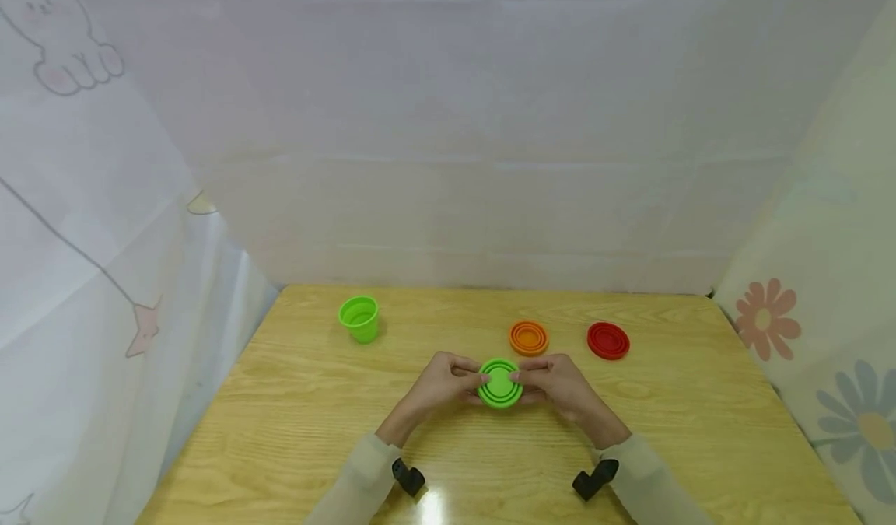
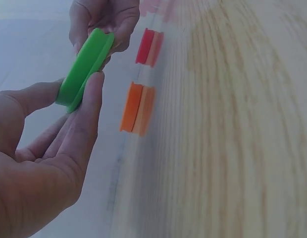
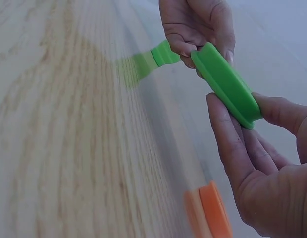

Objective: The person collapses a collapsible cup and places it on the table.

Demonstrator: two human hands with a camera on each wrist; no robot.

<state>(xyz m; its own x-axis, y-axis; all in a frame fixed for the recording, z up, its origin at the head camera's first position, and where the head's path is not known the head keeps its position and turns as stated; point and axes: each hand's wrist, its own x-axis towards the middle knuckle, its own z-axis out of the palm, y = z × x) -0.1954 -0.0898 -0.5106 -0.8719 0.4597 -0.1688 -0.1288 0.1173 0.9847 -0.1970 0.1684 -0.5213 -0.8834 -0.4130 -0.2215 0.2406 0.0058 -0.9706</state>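
Observation:
Both hands hold one flattened green collapsible cup (image 1: 500, 383) above the table, one hand at each side. In the head view its ringed face is turned up toward the camera. My left hand (image 1: 446, 383) pinches the left edge, thumb on the face and fingers behind. The right hand (image 1: 555, 385) pinches the opposite edge the same way. Seen from the left wrist, the green cup (image 2: 86, 69) is a thin tilted disc between thumb and fingers. In the right wrist view the cup (image 3: 228, 84) also appears edge-on, with both hands on it.
An expanded green cup (image 1: 360, 320) stands at the back left of the wooden table (image 1: 294, 432). Beyond the hands lie a flattened orange cup (image 1: 528, 338) and, farther right, a flattened red cup (image 1: 608, 341). Pale printed cloth (image 1: 476, 136) hangs behind and at both sides.

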